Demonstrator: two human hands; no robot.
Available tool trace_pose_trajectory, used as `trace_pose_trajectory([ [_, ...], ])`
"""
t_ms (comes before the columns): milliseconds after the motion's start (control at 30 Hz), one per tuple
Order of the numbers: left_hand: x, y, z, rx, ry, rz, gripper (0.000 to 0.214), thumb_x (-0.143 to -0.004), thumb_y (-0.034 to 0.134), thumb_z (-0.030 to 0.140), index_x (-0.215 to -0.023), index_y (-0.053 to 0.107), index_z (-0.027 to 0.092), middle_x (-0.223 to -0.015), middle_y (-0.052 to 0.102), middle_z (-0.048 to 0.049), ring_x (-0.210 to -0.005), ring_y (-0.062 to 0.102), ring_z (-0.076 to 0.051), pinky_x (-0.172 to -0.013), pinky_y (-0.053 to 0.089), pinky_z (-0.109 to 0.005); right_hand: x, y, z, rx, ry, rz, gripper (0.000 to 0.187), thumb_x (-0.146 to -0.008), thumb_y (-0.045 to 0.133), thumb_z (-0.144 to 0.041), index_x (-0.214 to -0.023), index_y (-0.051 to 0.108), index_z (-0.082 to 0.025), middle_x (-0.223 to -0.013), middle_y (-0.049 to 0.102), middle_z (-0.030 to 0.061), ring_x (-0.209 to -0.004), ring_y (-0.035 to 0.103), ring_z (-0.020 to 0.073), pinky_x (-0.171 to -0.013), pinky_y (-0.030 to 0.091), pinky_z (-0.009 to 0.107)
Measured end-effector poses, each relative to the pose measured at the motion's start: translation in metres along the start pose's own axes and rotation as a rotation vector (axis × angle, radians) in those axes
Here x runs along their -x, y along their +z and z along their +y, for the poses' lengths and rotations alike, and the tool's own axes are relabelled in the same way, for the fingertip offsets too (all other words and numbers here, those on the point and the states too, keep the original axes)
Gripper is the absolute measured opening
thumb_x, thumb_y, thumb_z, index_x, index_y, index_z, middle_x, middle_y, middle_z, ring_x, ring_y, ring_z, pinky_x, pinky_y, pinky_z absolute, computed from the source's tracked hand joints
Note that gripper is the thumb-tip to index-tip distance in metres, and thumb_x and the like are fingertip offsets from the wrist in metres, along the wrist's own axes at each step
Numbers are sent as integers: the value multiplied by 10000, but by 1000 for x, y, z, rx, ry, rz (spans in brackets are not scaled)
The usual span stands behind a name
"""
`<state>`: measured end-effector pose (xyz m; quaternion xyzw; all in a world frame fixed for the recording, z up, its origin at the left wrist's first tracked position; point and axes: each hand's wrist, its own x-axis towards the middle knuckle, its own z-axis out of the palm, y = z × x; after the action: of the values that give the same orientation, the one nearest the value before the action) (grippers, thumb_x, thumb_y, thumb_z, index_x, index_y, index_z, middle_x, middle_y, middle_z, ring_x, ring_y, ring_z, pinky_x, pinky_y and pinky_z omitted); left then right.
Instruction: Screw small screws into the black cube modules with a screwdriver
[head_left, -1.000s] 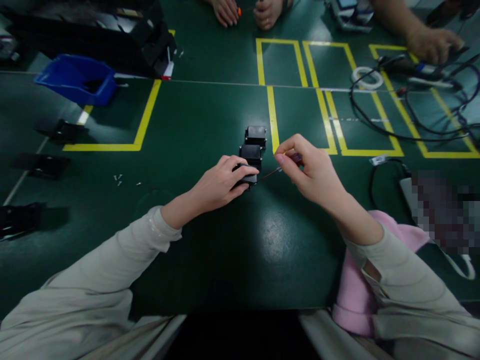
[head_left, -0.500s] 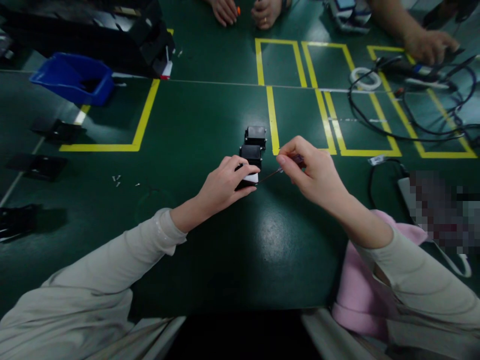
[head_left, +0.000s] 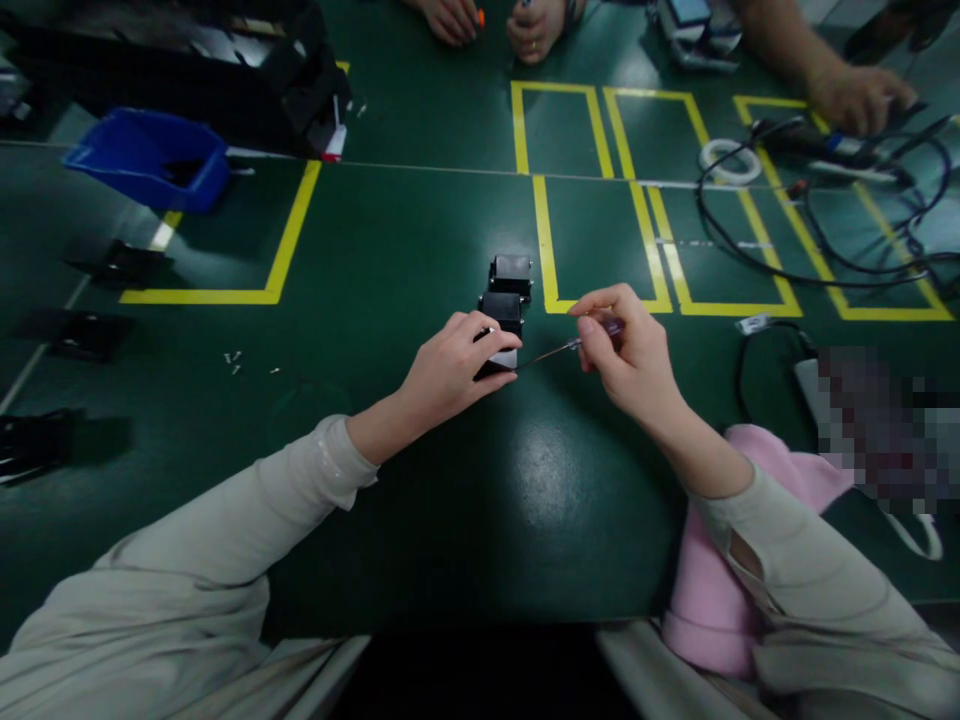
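My left hand [head_left: 457, 370] is closed around a small black box with a pale top [head_left: 504, 361], steadying it on the green table. In my right hand [head_left: 628, 355] is a screwdriver [head_left: 576, 343], pinched by its purplish handle. Its thin shaft slants down to the left, and the tip is at the right side of the held box; whether it sits in a screw I cannot tell. Just beyond the held box stand two similar black boxes, a nearer one [head_left: 501, 308] and a farther one [head_left: 512, 270], with small metal screws showing on their right sides.
Several loose screws [head_left: 234, 362] lie to the left. A blue bin [head_left: 154, 160] and black equipment [head_left: 247, 80] stand at the far left. Cables [head_left: 810, 270] and a white ring [head_left: 730, 161] lie at the right. Other people's hands [head_left: 536, 30] are across the table.
My right hand has shifted slightly right and its grip on the screwdriver has loosened and turned, showing more of the handle. My left hand keeps holding the box.
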<state>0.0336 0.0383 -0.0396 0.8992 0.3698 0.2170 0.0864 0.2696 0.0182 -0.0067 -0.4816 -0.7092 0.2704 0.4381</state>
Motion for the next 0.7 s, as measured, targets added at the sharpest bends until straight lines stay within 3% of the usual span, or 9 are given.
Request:
trace_pose_trajectory([
  [67,0,0,0,2,1,-4,314,-915,703,292,-1205,617,208,-1166,608,-88,-1068,550,-251,-859,508,-367,0,-2,-1,-11,-2,-23,48,-979,539,-245,-976,575,-215,-618,541,-71,-484,527,56,-482,384,224],
  [200,1,-1,-1,7,0,-4,312,-921,696,305,-1208,620,209,-1172,610,-91,-1072,551,-257,-866,506,-377,1,-3,-1,-5,-3,-38,200,-995,539,-347,-850,572,-213,-547,504,-80,-409,467,43,-437,331,230],
  [400,0,-2,-1,17,-1,-19,305,-925,686,298,-1207,614,211,-1177,610,-91,-1080,553,-254,-881,503,-380,3,-1,4,-62,25,-17,105,-997,522,-306,-1061,562,-235,-579,519,-80,-442,510,83,-467,371,262],
  [567,0,-2,-2,23,-1,-17,313,-925,684,297,-1216,610,209,-1176,612,-94,-1082,554,-259,-873,504,-381,2,-1,2,-35,37,-24,226,-999,524,-390,-855,575,-224,-532,490,-75,-398,450,64,-435,311,256],
  [700,0,-2,-3,34,5,-13,313,-921,688,297,-1210,615,202,-1169,613,-93,-1085,556,-262,-879,505,-385,3,-2,4,-56,45,-13,124,-1006,507,-336,-980,568,-232,-535,474,-84,-411,463,75,-442,323,256],
])
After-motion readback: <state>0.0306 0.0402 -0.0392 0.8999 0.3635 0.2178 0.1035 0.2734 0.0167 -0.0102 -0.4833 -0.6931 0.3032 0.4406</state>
